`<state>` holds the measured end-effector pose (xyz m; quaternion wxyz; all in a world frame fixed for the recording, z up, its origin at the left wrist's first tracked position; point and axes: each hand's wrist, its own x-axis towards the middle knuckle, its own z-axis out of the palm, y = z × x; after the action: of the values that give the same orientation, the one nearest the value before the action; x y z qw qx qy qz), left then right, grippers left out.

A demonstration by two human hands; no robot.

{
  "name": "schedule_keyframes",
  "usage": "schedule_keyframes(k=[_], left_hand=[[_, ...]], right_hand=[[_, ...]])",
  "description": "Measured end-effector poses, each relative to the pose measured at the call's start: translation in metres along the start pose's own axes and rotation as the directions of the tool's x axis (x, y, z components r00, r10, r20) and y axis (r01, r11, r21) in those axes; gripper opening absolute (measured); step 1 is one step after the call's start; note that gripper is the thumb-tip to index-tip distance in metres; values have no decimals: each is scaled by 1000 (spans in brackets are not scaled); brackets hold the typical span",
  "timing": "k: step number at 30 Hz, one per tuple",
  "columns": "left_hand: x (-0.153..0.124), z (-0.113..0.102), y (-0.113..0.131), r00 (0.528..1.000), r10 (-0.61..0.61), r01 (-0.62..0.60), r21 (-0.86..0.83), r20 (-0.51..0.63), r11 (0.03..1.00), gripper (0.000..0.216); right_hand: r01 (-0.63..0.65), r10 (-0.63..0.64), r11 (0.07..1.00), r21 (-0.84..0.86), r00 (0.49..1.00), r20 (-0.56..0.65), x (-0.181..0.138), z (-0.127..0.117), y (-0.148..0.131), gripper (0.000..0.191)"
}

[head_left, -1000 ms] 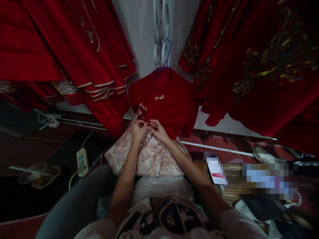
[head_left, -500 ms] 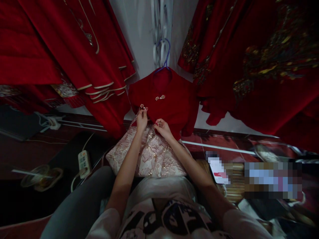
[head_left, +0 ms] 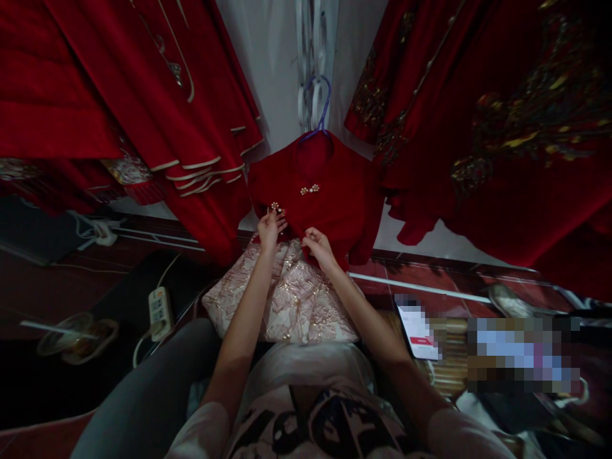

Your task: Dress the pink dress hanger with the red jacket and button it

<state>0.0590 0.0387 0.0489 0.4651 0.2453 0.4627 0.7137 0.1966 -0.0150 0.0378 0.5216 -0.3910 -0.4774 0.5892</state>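
Observation:
A red long-sleeved top point(head_left: 335, 207) hangs in front of me on a purple hanger point(head_left: 323, 111). A pearl-like fastener point(head_left: 310, 190) sits below its collar. My left hand point(head_left: 270, 231) is at the top's left front edge, just under a second beaded ornament point(head_left: 276, 207). Its thumb and a finger appear pinched on the edge there, the other fingers stretched to the right. Lower on the front, my right hand point(head_left: 318, 247) has its fingertips pressed together; what they hold is too small to make out. Pink-and-gold brocade fabric point(head_left: 306, 306) lies across my lap beneath both hands.
Red garments with pale trim point(head_left: 191, 127) hang at left, embroidered red ones point(head_left: 516, 146) at right. A power strip point(head_left: 160, 312) and a clear plastic cup point(head_left: 67, 335) are at lower left. A phone point(head_left: 417, 328) rests on a slatted wooden surface point(head_left: 452, 350) at right.
My left hand has shifted slightly down from the beaded ornament, and its fingers have spread. My right hand has moved slightly, its fingers curling closer together.

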Motion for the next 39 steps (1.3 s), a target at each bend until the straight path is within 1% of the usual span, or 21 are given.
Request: schedule_keyframes(k=[4, 8, 10, 14, 17, 20, 22, 24, 26, 27, 28, 29, 30, 31, 32, 33, 34, 36, 37, 39], left_hand=[[-2, -1, 1, 1000, -22, 21, -41, -11, 999, 8], [-3, 0, 3, 997, -66, 71, -118, 48, 990, 10], [-4, 0, 3, 995, -74, 82, -132, 61, 988, 10], [-3, 1, 0, 997, -55, 63, -142, 59, 988, 10], [-3, 4, -3, 998, -42, 49, -144, 56, 988, 9], [-5, 11, -5, 997, -72, 74, -167, 20, 983, 5], [-9, 16, -3, 994, -105, 106, -212, 17, 972, 4], [-14, 20, 1, 988, -150, 155, -249, 39, 956, 6], [-18, 24, 7, 975, -197, 216, -248, 99, 944, 11], [-20, 26, 9, 969, -205, 233, -231, 137, 945, 14], [-22, 28, 11, 968, -190, 222, -208, 166, 953, 15], [-23, 30, 13, 973, -144, 176, -176, 181, 969, 15], [-24, 32, 15, 981, -65, 90, -134, 181, 987, 13], [-25, 35, 16, 984, 37, -24, -79, 174, 997, 11], [-25, 37, 18, 973, 150, -150, -14, 173, 989, 10], [-26, 40, 21, 948, 258, -272, 54, 186, 961, 11], [-26, 43, 23, 912, 347, -378, 121, 220, 918, 12], [-26, 49, 29, 831, 461, -542, 265, 311, 798, 15], [-26, 52, 33, 794, 494, -603, 351, 355, 716, 17], [-24, 58, 38, 729, 520, -683, 525, 444, 509, 20]], right_hand=[[1, -2, 999, 40, 1000, 15, -1, 0, -2, 21], [24, -27, 997, 75, 999, 37, -2, 0, -2, 19], [23, -26, 997, 72, 999, 35, -2, 1, -2, 19], [2, -2, 1000, 32, 1000, 27, -2, 2, -2, 20], [-36, 34, 998, 42, 999, 42, -3, 1, -4, 22], [-82, 79, 995, 54, 995, 68, -6, -2, -9, 23], [-97, 94, 995, 36, 992, 80, -8, -4, -14, 23], [-100, 98, 995, 10, 991, 88, -9, -6, -18, 23], [-100, 101, 995, -12, 990, 96, -11, -7, -21, 23], [-100, 101, 995, -20, 990, 103, -11, -7, -22, 23], [-98, 100, 995, -27, 989, 108, -12, -6, -23, 23], [-95, 98, 995, -35, 989, 111, -12, -5, -24, 23], [-89, 93, 995, -43, 989, 111, -12, -4, -24, 22], [-79, 84, 995, -54, 991, 106, -12, -3, -24, 22], [-64, 71, 996, -68, 993, 98, -12, -3, -24, 21], [-47, 55, 995, -83, 994, 93, -11, -2, -23, 20], [-26, 35, 995, -98, 995, 91, -11, -3, -23, 19], [41, -28, 990, -133, 995, 96, -9, -4, -22, 21], [84, -69, 984, -156, 992, 102, -9, -6, -23, 23], [172, -149, 961, -216, 982, 120, -8, -9, -25, 24]])
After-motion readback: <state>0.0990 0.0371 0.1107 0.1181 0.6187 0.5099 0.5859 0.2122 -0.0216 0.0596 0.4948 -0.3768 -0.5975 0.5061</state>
